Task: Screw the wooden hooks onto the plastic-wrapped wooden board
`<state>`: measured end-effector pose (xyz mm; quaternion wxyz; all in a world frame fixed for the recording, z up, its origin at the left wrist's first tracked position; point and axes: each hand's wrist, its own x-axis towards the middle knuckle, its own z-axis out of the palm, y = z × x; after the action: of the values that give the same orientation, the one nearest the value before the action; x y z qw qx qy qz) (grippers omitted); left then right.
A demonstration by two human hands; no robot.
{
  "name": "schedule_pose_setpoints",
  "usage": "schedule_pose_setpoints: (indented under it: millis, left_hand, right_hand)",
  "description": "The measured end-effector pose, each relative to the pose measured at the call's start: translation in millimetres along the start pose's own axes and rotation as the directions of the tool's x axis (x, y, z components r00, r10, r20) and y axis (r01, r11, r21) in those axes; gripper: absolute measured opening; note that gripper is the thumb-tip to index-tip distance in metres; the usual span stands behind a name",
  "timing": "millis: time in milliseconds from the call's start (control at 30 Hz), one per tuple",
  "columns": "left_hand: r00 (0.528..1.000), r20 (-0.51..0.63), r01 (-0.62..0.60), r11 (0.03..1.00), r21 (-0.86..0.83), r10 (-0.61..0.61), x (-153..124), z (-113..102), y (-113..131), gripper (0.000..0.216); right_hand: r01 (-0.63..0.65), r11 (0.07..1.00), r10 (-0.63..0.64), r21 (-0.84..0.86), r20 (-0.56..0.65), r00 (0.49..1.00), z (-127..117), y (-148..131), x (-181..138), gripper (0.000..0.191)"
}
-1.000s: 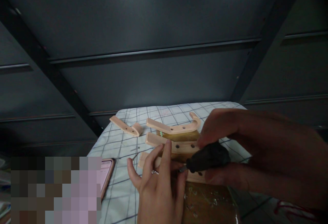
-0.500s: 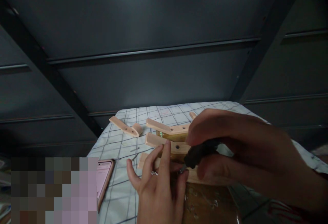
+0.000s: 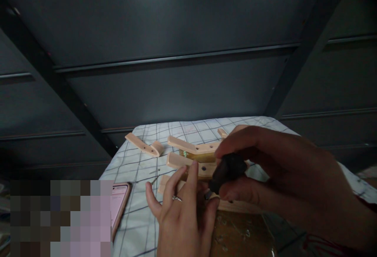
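My right hand [image 3: 282, 174] grips a stubby screwdriver [image 3: 228, 170] by its dark handle. Its metal shaft points down and left, to the front wooden hook [image 3: 244, 206], which lies across a brown board [image 3: 241, 233]. Around the screwdriver's tip, the thumb and index finger of my left hand [image 3: 181, 214] close in; what they pinch is hidden. The other fingers of that hand rest spread over the wood, one wearing a ring. Behind is a second wooden hook [image 3: 176, 160] with a dark screw hole, and farther back a third wooden hook [image 3: 180, 143].
A loose curved wooden hook [image 3: 144, 147] lies at the back left of the checked tablecloth [image 3: 138, 202]. Two small screws [image 3: 155, 178] lie left of the board. At the left edge is a phone [image 3: 120, 206]. A dark panelled wall [image 3: 176, 88] stands behind the table.
My right hand has turned the screwdriver handle, which now stands tilted differently and shows its end more. My left hand stays nearly in place, its thumb shifted slightly right.
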<state>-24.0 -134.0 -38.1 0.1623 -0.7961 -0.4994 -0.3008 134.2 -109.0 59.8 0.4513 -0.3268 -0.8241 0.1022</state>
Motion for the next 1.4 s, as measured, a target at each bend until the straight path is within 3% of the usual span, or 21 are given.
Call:
schedule_pose_setpoints:
  millis: [200,300,467,633,833,1033,1200,1400]
  left_hand:
    - [1.0,-0.003,-0.012,1.0,0.0,0.012,-1.4,1.6,-1.8,0.054]
    - [1.0,-0.017,-0.003,1.0,-0.019,0.003,-1.7,0.5,-0.6,0.053]
    - [0.998,0.025,0.057,0.996,-0.069,-0.056,0.1,-2.4,2.3,0.052]
    - [0.994,0.054,0.102,0.99,-0.101,-0.097,1.1,-2.6,3.8,0.054]
    - [0.997,0.029,0.067,0.996,-0.057,-0.066,2.1,-2.0,3.6,0.052]
    - [1.0,0.005,0.023,0.999,-0.033,-0.022,0.7,-1.7,1.6,0.05]
    - [1.0,-0.007,0.015,1.0,-0.016,-0.015,1.7,-2.2,1.8,0.049]
    - [0.998,-0.002,0.066,0.997,-0.032,-0.066,4.6,-2.1,5.7,0.047]
  right_hand:
    - [-0.123,0.98,0.124,0.158,0.008,0.992,7.0,0.7,-11.2,0.019]
    - [-0.1,0.97,0.101,0.222,0.006,0.995,8.4,2.0,-11.0,0.02]
    - [-0.028,0.978,0.017,0.209,0.053,0.998,0.1,4.0,-3.8,0.012]
    - [-0.062,0.99,0.04,0.126,0.169,0.985,-8.3,5.6,-1.7,0.028]
    - [-0.058,0.997,0.057,0.044,0.031,0.998,-7.2,3.4,-0.1,0.012]
    - [-0.078,0.987,0.081,0.139,-0.017,0.997,2.4,2.5,-8.3,0.018]
    - [0.08,0.997,-0.08,0.005,-0.016,0.997,-0.7,0.9,-5.3,0.009]
    - [0.212,0.969,-0.19,-0.128,0.165,0.968,-16.7,5.9,0.1,0.021]
